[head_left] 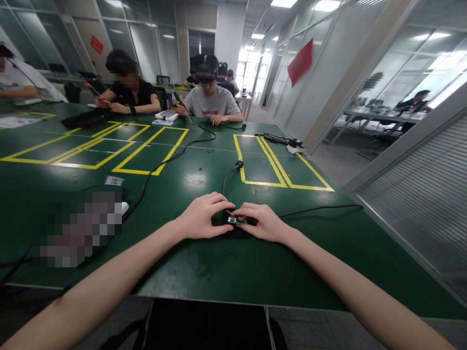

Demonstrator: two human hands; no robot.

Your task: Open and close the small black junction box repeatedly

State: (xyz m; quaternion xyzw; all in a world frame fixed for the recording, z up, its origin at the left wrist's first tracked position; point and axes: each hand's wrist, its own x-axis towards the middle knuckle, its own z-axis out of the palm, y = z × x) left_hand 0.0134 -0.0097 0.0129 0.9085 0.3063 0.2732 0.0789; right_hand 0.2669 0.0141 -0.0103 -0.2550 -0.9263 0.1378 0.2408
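Note:
A small green circuit board [232, 220] with a silvery part and a coppery part sits at the middle of the table, in or on a dark housing [220, 218]. My left hand [202, 217] curves around the housing's left side, thumb in front and fingers behind. From the right, my right hand [265, 221] closes its thumb and fingers on the board's right end. A thin yellow piece shows by the right fingertips. The fingers partly hide the housing, so its full shape cannot be made out.
A black cable [310, 211] runs right; another ends in a round black plug [239, 164] behind my hands. A long cable [146, 182] crosses the left. Yellow tape [264, 184] marks rectangles on the green table [182, 277]. A blurred-out object [87, 228] lies left. Several people sit opposite.

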